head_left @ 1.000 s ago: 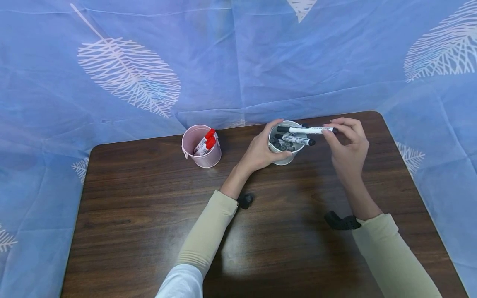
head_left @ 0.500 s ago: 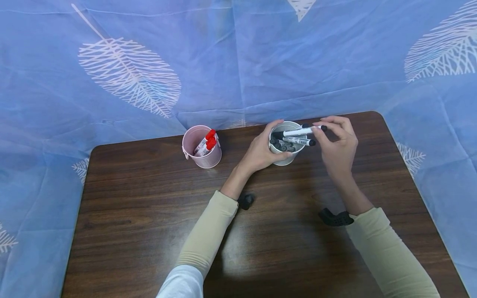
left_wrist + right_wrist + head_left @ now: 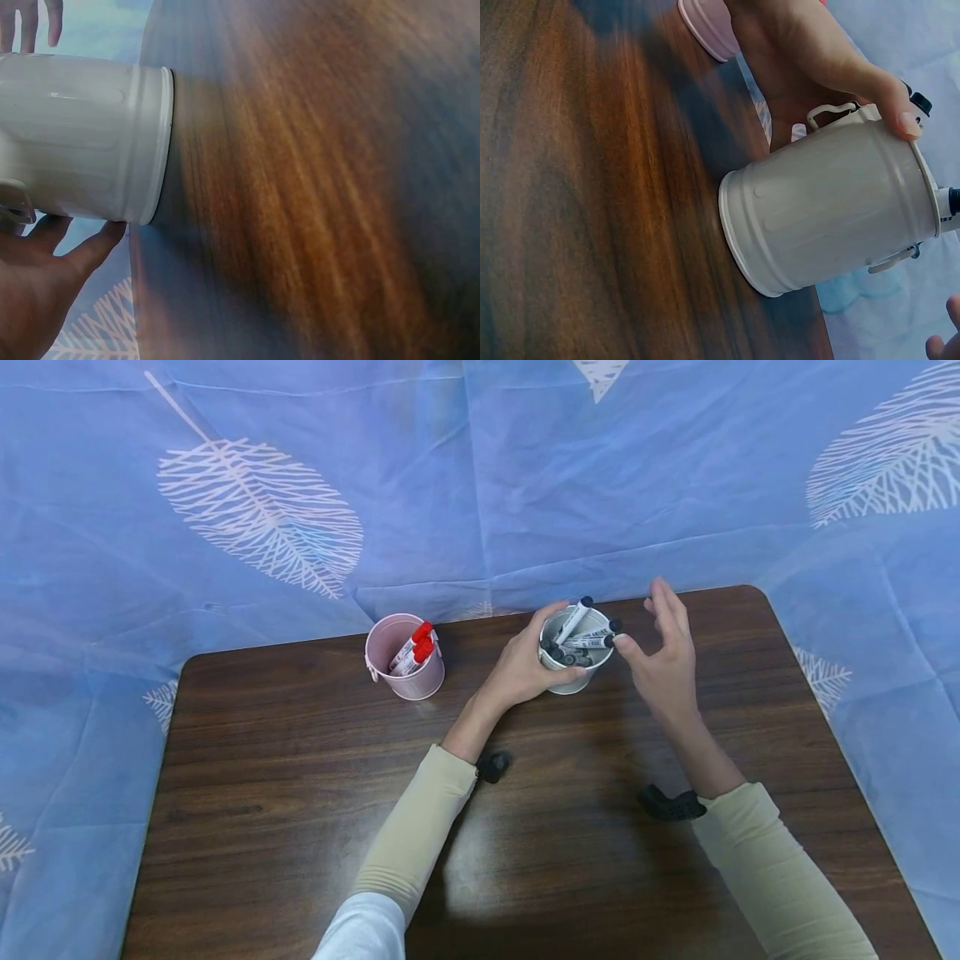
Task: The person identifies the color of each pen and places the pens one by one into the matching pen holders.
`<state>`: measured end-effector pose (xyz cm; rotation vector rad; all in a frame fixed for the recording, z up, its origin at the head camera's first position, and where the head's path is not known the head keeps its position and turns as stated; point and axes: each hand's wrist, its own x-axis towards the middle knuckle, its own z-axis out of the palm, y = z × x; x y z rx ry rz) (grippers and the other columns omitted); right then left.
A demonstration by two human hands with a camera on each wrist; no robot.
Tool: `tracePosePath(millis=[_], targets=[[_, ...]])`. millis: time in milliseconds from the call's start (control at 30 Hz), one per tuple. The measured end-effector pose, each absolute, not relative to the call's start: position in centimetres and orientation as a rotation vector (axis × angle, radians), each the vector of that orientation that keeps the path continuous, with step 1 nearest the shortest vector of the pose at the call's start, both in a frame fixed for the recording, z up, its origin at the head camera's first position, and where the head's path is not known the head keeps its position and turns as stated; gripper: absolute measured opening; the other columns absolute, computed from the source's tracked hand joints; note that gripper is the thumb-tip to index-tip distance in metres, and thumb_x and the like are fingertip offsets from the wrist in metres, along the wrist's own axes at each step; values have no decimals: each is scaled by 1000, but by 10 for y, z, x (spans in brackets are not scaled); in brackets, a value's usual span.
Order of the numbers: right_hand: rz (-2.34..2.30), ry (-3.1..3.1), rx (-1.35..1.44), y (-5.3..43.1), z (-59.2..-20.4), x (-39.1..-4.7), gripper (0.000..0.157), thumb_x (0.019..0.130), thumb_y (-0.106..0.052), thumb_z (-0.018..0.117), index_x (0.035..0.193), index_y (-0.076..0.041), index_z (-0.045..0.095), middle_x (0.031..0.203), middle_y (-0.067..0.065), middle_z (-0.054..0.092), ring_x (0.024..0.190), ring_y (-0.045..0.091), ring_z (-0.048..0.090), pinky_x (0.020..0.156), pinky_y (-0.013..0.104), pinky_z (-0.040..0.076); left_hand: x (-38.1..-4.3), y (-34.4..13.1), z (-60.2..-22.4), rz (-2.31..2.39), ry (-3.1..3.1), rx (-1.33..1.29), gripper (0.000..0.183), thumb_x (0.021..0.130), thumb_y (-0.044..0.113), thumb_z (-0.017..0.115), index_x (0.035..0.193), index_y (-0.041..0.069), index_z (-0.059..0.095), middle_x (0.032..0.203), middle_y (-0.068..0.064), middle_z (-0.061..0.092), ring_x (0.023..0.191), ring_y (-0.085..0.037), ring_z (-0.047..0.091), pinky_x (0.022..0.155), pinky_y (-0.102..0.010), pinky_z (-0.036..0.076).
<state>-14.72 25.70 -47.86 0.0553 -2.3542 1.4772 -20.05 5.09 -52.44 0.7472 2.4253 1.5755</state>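
Note:
At the table's far edge stands a small white bucket (image 3: 568,686) that holds several black-capped markers. One marker (image 3: 574,620) leans up past the rim at the back, while others stick out to the right. My left hand (image 3: 521,663) grips the bucket from its left side, the thumb over the near rim, as the right wrist view shows too. Just right of the bucket is my right hand (image 3: 663,668), fingers spread from the thumb and holding nothing. Its thumb tip is close to a marker's black cap (image 3: 608,642). Fingertips (image 3: 952,341) of that hand show at the right wrist view's edge.
Left of my left hand is a pink bucket (image 3: 418,685) with red-capped markers (image 3: 412,657) in it. Dark wood-grain table (image 3: 300,818) extends toward me. A blue cloth (image 3: 420,468) with white leaf prints hangs behind the table.
The black-capped marker that my right hand pinched has gone down into the white bucket and been let go. The right hand moved left and its fingers opened. My left hand kept its grip.

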Motion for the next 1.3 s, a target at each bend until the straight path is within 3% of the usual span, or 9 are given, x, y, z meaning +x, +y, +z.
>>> tracePosePath(millis=[200,433,533,767,967,1167,1300], targets=[[1497,-2334,63,241,-454,-134,73,89,4,67,153,-2,33,159,19,26,139,39,36,113,57,24,-201,52,-525,1560,2440,754,95,77,39,85,154,29,29,136,3,53,117,-9,54,98,-33,43],[1478,-2335,93,244,-461,-134,69,90,-1,69,152,-2,38,157,19,29,137,39,38,110,59,26,-202,49,-523,1546,2422,772,101,75,41,86,156,26,28,139,5,50,118,-9,52,98,-32,43],[1477,-2341,104,251,-474,-140,71,90,-7,71,153,-7,38,159,14,30,140,34,37,112,56,24,-202,47,-521,1536,2428,786,106,72,43,88,157,25,27,143,6,47,122,-8,49,101,-31,41],[1434,-2489,105,260,-489,-143,77,92,-32,72,156,-23,29,162,-7,23,148,12,20,119,38,16,-201,38,-517,1570,2449,770,115,68,37,93,158,27,23,155,4,36,137,-4,34,111,-31,31],[1398,-2536,122,261,-493,-140,80,91,-40,72,156,-20,30,162,-2,24,148,14,21,119,41,17,-198,24,-521,1538,2512,771,112,69,38,92,158,25,24,158,9,32,142,-2,27,115,-32,26],[1385,-2560,112,258,-496,-137,78,92,-26,73,156,-23,29,162,-2,24,148,12,21,119,40,17,-192,13,-528,1568,2531,764,112,68,30,93,157,16,27,157,1,35,143,-3,27,116,-29,23],[1413,-2552,103,258,-497,-136,80,91,-13,73,156,-25,28,162,-1,25,148,9,21,119,35,17,-187,7,-529,1579,2543,758,111,68,27,94,157,17,28,156,-1,37,142,-3,28,116,-29,23]])
